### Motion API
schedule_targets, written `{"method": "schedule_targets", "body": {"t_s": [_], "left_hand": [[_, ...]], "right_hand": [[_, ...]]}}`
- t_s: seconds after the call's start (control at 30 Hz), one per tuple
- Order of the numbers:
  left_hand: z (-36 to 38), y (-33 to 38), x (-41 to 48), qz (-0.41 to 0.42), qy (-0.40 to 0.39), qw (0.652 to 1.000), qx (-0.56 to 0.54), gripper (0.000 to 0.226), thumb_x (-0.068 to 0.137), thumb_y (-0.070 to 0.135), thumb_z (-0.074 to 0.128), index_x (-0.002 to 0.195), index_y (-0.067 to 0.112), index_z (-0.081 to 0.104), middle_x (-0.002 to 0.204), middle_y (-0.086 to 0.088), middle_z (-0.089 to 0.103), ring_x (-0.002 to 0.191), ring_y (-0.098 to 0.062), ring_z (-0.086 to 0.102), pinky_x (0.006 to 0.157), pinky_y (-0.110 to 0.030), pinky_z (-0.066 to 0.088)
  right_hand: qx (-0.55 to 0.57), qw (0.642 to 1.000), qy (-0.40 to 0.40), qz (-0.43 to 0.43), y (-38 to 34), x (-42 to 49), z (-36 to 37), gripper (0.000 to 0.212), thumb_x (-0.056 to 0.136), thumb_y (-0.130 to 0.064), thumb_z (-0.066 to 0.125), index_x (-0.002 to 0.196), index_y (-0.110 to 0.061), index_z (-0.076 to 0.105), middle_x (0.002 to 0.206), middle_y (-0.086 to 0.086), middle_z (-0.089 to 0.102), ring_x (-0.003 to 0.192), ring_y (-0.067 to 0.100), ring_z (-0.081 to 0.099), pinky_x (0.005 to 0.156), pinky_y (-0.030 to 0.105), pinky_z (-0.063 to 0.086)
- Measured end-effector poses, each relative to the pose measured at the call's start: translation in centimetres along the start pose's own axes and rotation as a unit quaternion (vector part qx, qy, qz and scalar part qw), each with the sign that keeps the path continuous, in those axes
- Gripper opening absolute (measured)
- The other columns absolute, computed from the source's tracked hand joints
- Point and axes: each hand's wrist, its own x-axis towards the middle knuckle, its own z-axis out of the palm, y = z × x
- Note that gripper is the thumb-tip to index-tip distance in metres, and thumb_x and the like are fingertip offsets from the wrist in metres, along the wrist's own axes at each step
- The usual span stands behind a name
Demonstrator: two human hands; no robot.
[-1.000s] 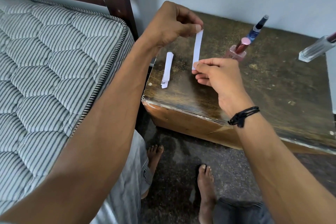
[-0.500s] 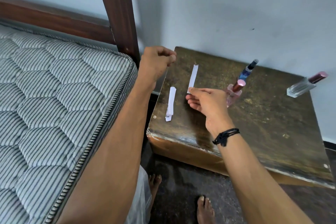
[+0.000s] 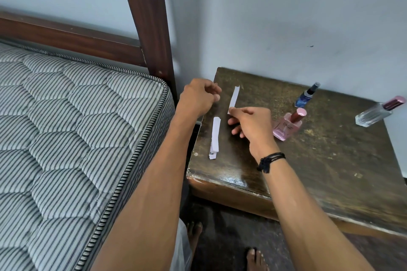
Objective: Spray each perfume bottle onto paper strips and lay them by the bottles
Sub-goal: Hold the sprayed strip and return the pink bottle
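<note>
A worn dark wooden desk [image 3: 330, 171] sits against a pale wall beside a striped mattress [image 3: 66, 127]. The right hand [image 3: 251, 124] pinches the lower end of a paper strip [image 3: 234, 99] over the desk's left part. The left hand [image 3: 199, 97] hovers just beside it, fingers curled on nothing visible. A stack of strips [image 3: 215, 136] lies nearby. To the right are a pink bottle [image 3: 286, 126], a blue bottle [image 3: 305, 97] and a clear bottle [image 3: 374, 114].

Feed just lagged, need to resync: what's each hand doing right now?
Left hand: fingers curled, holding nothing.
Right hand: pinching the lower end of a paper strip.
</note>
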Motion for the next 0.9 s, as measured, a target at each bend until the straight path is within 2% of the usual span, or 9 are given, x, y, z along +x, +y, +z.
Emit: {"method": "schedule_targets", "body": {"t_s": [0.1,0.27,0.43,0.73,0.9], "left_hand": [[0.1,0.2,-0.1,0.007,-0.017,0.999,0.027,0.017,0.086,0.017,0.074,0.095,0.031,0.075,0.085,0.018,0.068,0.081,-0.001,0.06,0.073,-0.013,0.04],[0.4,0.2,-0.2,0.026,-0.028,0.997,0.065,0.018,0.086,0.018,0.074,0.1,0.03,0.076,0.084,0.018,0.062,0.087,-0.007,0.06,0.079,-0.02,0.043],[0.3,0.0,-0.1,0.032,-0.031,0.995,0.085,0.018,0.088,0.019,0.074,0.102,0.03,0.076,0.079,0.022,0.054,0.089,-0.008,0.057,0.079,-0.02,0.042],[0.4,0.1,-0.2,0.028,-0.032,0.996,0.082,0.018,0.087,0.021,0.075,0.103,0.032,0.076,0.096,0.011,0.062,0.095,-0.01,0.058,0.084,-0.022,0.044],[0.4,0.2,-0.3,0.035,-0.032,0.995,0.088,0.02,0.087,0.021,0.075,0.104,0.031,0.076,0.097,0.008,0.063,0.095,-0.011,0.06,0.082,-0.022,0.044]], "right_hand": [[-0.002,1.0,-0.008,0.014,-0.3,0.4,0.0,0.015,0.093,-0.018,0.075,0.083,-0.008,0.076,0.06,0.002,0.071,0.037,0.012,0.052,0.036,0.02,0.032],[0.022,0.998,-0.025,0.049,-0.9,1.1,-0.3,0.016,0.093,-0.014,0.075,0.091,0.001,0.075,0.051,0.001,0.065,0.03,0.009,0.048,0.031,0.018,0.025],[0.006,0.997,-0.029,0.069,-1.2,1.4,-0.4,0.019,0.091,-0.016,0.077,0.094,0.003,0.077,0.051,0.001,0.065,0.03,0.008,0.047,0.032,0.018,0.025],[-0.004,0.997,-0.03,0.071,-1.3,1.6,-0.4,0.026,0.092,-0.026,0.077,0.09,-0.001,0.078,0.055,0.003,0.067,0.033,0.009,0.048,0.035,0.019,0.026],[-0.007,0.997,-0.031,0.071,-1.3,1.3,-0.3,0.028,0.098,-0.026,0.066,0.088,-0.002,0.076,0.054,0.005,0.068,0.032,0.01,0.048,0.034,0.018,0.026]]}}
